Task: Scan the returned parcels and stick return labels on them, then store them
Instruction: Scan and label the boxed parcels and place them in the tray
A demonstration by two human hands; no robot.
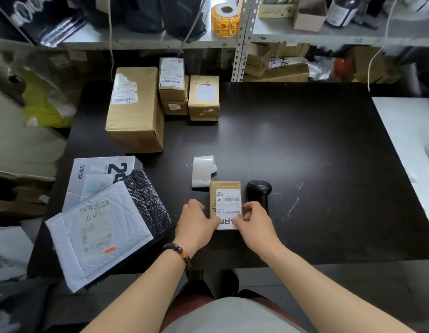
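The small parcel (214,199), a brown carton, lies flat on the black worktop (304,152) close to its near edge, and both hands meet over it. A white return label (229,205) covers most of its top, with a barcode at the far end and large black characters at the near end.

The left hand (196,223) sits against the parcel's left side. Its fingers (195,205) are curled together along that side, and its thumb lies on the label's near-left corner. A dark bead bracelet (177,250) circles that wrist. The right hand (255,223) comes in from the parcel's right. Its fingers (248,209) are bent onto the label's right edge, and its thumb presses the near end, so the label is pinched between them. The label's near-right corner is hidden under that hand.

Just right of the parcel, touching or nearly so, a black handheld scanner (259,192) lies on the worktop. Just beyond the parcel's far-left corner lies a curled white backing sheet (204,171). Left of the parcel, a white padded mailer (100,236) overlaps a black bubble mailer (147,203) and a grey printed bag (98,173). Well beyond the parcel, to its far left, a large carton (135,111) stands beside 3 smaller cartons (204,98). On the shelf far beyond the parcel stands a yellow sticker roll (225,19).
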